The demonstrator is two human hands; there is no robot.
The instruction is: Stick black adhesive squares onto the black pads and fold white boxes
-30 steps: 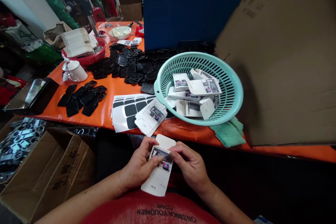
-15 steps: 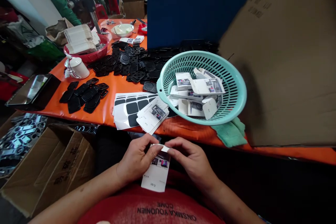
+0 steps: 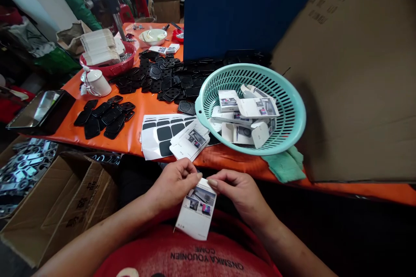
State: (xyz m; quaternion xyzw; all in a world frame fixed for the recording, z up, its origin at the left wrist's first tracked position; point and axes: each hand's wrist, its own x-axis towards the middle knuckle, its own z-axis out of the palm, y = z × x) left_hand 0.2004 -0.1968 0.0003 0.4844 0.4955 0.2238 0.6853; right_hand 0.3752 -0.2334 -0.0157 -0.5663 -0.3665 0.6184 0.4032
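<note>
Both hands pinch the top edge of a small white printed carton (image 3: pixel 197 210) in front of my lap, below the orange table (image 3: pixel 136 108). My left hand (image 3: pixel 172 184) grips its upper left corner with thumb and fingers. Gripping the upper right corner is my right hand (image 3: pixel 236 192). The carton's top flap is folded down and the box hangs flat between the hands. A teal plastic basket (image 3: pixel 289 95) just beyond holds several similar white cartons. A short stack of flat cartons (image 3: pixel 188 140) lies on the table edge near my left hand.
Sheets of black stickers (image 3: pixel 159 132) lie beside the flat cartons. Black plastic parts (image 3: pixel 104 117) are spread across the table. A red basket (image 3: pixel 112 69), a white cup (image 3: pixel 95 83), a green cloth (image 3: pixel 286 164), a leaning cardboard sheet (image 3: pixel 357 73) and an open cardboard box (image 3: pixel 65 207) surround me.
The carton's rounded top flap stood up a second ago; it is now folded down. Both hands have shifted from the carton's middle to its top edge.
</note>
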